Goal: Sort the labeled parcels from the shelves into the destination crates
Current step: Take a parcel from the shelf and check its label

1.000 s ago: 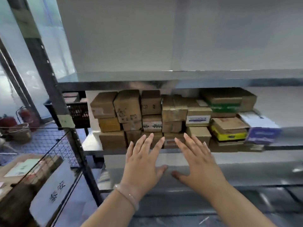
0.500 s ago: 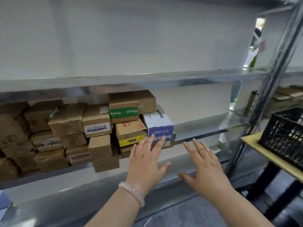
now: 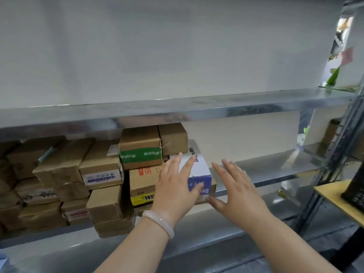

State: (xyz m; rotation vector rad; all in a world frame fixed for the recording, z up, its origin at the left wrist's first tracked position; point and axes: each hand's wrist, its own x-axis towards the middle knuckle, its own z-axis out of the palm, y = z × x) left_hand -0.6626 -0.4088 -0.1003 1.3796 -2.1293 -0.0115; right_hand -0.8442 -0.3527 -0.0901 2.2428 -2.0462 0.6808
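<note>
Left hand [image 3: 175,192] flat, fingers straight, over white-and-blue box [image 3: 199,170] on metal shelf [image 3: 266,174]; thumb across blue face reading "De…". Right hand [image 3: 236,188] spread, empty, just right of box. Above left hand: green-taped carton [image 3: 140,146], "Prot".

white and blue box [image 3: 199,170]: its left part is covered by the left hand [image 3: 175,192], and the print on its blue front is cut short by the thumb.
yellow-banded box [image 3: 140,184]: its right end is hidden behind that hand.
white label [image 3: 101,177]: the print is too small to be read.
brown parcels [image 3: 9,174]: blurred and cut off at the left edge.
black crate [image 3: 354,190]: only a corner is seen at the right edge.
right hand [image 3: 236,190]: whether the box is touched cannot be told.
</note>
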